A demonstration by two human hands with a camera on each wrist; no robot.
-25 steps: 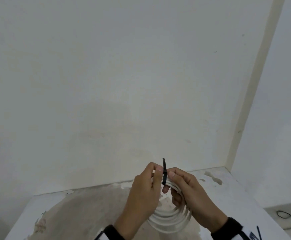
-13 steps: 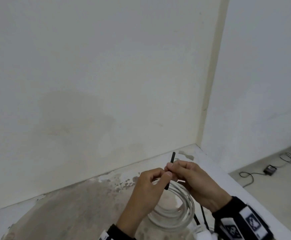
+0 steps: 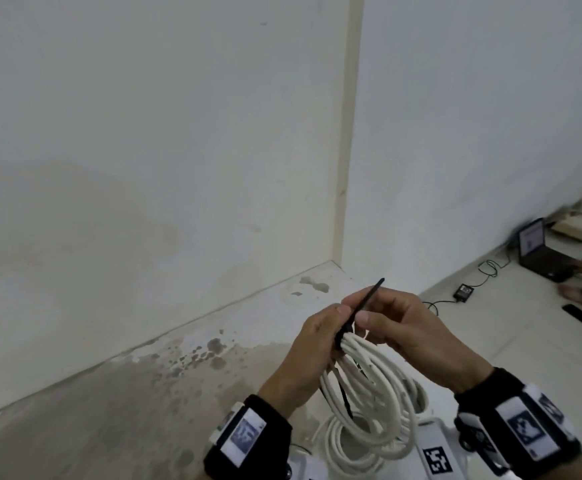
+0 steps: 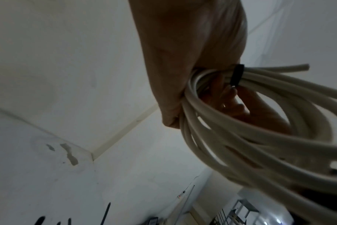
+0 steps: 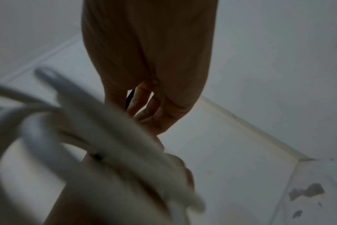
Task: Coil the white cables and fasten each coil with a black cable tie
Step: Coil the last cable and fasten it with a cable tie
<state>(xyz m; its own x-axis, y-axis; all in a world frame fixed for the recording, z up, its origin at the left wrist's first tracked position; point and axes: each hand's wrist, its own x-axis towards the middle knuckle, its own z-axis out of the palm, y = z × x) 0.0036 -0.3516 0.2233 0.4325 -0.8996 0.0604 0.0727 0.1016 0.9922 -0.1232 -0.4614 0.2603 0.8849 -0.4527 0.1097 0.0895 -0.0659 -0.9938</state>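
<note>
Both hands meet above the table (image 3: pixel 74 410), working on one coil. Left hand (image 3: pixel 312 355) grips the top of the white cable coil (image 3: pixel 376 396), its fingers curled round the bunched loops, and its thumb presses against the black cable tie (image 3: pixel 358 313) where the tie wraps the bundle. Right hand (image 3: pixel 407 330) pinches the free tail of that tie between thumb and forefinger, just beside the left thumb; the tail sticks up and to the right, past the fingertips. From the left wrist view, the tie's band (image 4: pixel 238 74) crosses the gathered loops (image 4: pixel 250 121) close under the palm (image 4: pixel 183 53).

Largest in sight are the pale walls (image 3: pixel 144 133), meeting in a corner behind the hands, and the stained, pitted tabletop below them. The coil hangs from the hands above the table's near right part; a second white coil (image 3: pixel 348 448) lies under it. Black wrist bands (image 3: pixel 248 438) with square markers sit on both wrists. On the floor at the far right stand an open laptop (image 3: pixel 539 251) and a small black adapter (image 3: pixel 464 292) with its thin cord.
</note>
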